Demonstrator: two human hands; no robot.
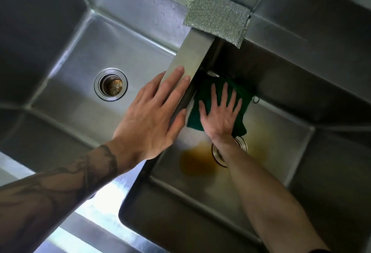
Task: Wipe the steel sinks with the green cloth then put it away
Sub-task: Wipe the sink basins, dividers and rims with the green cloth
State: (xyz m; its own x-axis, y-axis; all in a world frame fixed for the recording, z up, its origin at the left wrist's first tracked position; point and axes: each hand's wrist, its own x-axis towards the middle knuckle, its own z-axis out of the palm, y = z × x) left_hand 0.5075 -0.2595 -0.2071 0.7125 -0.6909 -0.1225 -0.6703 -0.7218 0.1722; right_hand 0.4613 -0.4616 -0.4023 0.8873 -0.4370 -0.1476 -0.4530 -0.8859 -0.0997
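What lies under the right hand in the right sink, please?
The green cloth lies under the right hand, whose straight fingers press it against the right sink. The steel beneath the cloth is covered, and the wrist hides part of the drain.

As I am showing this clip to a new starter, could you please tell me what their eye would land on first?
First, the right hand pressing the green cloth flat, deep in the right sink beside the divider. Nearer the person, a brown stain marks that sink's floor. The left hand rests on the divider, where a glittery silver scouring pad sits at the far end.
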